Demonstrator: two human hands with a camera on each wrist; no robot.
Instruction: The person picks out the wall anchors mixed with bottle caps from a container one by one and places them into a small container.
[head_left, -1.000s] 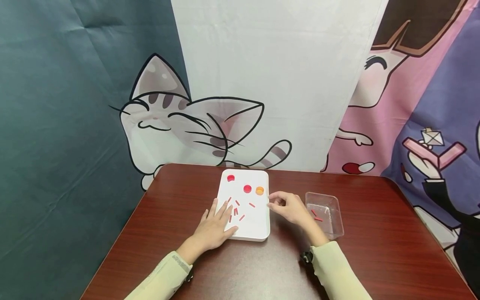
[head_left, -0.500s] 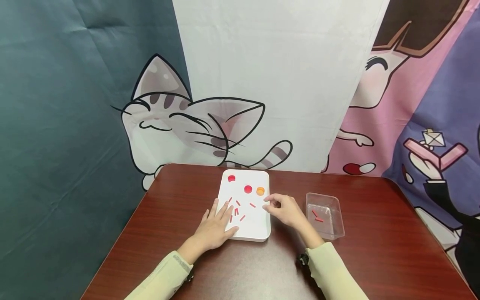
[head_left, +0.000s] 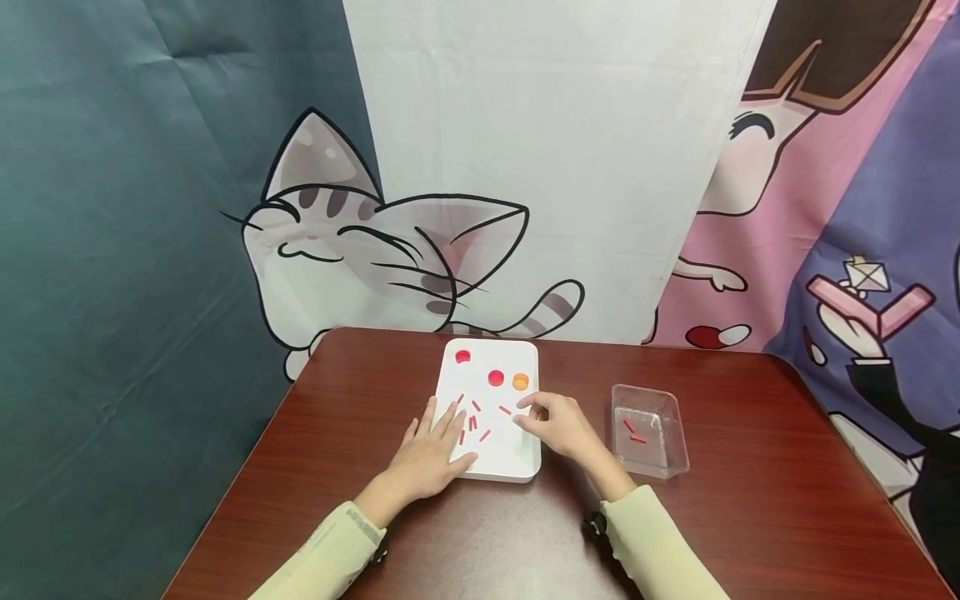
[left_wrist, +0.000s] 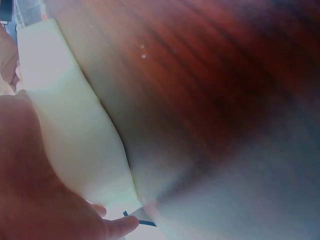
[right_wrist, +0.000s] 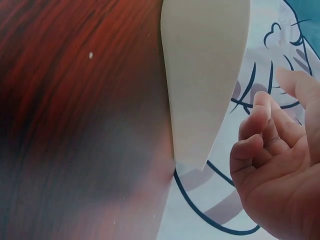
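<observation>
My left hand (head_left: 423, 462) lies with fingers spread over the left edge of a shallow white tray (head_left: 510, 454). Over the tray's right edge hovers my right hand (head_left: 558, 425), thumb and index finger apart and the other fingers loosely bent, as the right wrist view also shows. Its fingertips are right by a short red stick (head_left: 505, 409). Several more red sticks, one of them a stick (head_left: 485, 436) lying slanted, are scattered near my left fingers. Toward the far end sit two red round pieces (head_left: 496, 378) and an orange round piece (head_left: 521, 382).
A clear plastic box (head_left: 681, 446) stands right of the tray, with a couple of red sticks (head_left: 638, 439) inside. Both rest on a brown wooden table (head_left: 757, 467). Behind its far edge hangs a cloth backdrop (head_left: 562, 167) with cartoon figures.
My right hand has moved left, from the tray's right edge in over the tray and closer to a red stick. The left hand stays in place.
</observation>
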